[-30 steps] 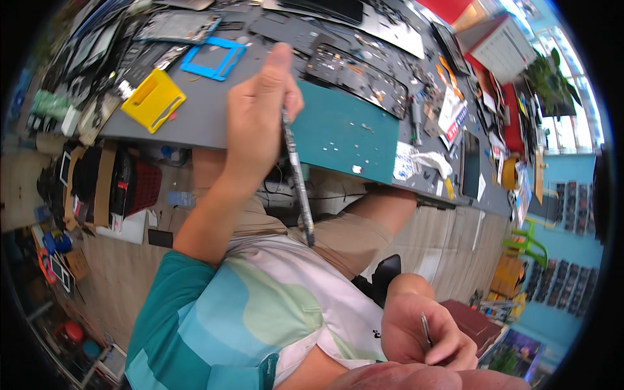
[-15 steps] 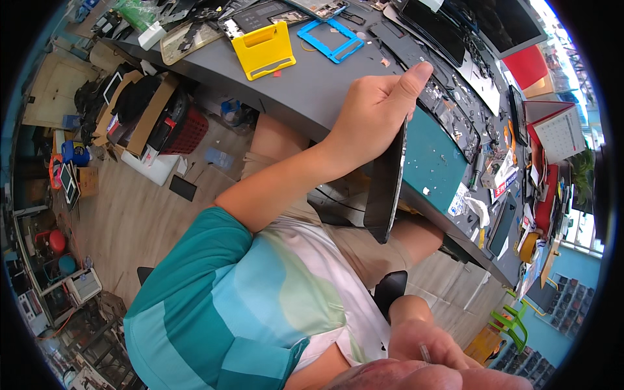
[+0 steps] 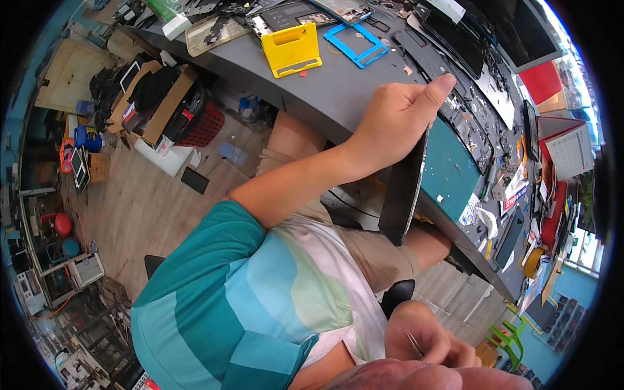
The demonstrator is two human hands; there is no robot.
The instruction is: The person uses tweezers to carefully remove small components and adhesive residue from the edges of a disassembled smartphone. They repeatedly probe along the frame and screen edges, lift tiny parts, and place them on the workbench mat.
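Observation:
My left hand (image 3: 396, 120) grips a thin dark flat panel (image 3: 396, 201) by its upper end, thumb on top. The panel hangs almost upright beside the desk edge, over my lap, its side facing me dark and its narrow edge speckled. Low in the picture, my right hand (image 3: 422, 328) has curled fingers around a slim metal tool (image 3: 413, 342) that looks like tweezers, near my chest. A teal mat (image 3: 455, 175) lies on the desk just beyond the panel, with small bits on it.
The grey desk (image 3: 325, 91) carries a yellow stand (image 3: 289, 45), blue frame (image 3: 355, 49), disassembled devices (image 3: 468, 120), monitor (image 3: 520, 39) and calendar (image 3: 572, 153). Floor left holds a cardboard box (image 3: 156, 120), red basket (image 3: 205, 123) and dark tablet (image 3: 194, 181). A green chair (image 3: 507, 344) stands right.
The view has swung, shifting the desk and floor in the picture. The panel, earlier seen edge-on, now shows more of its flat side. Both hands still hold their items, with slight shifts.

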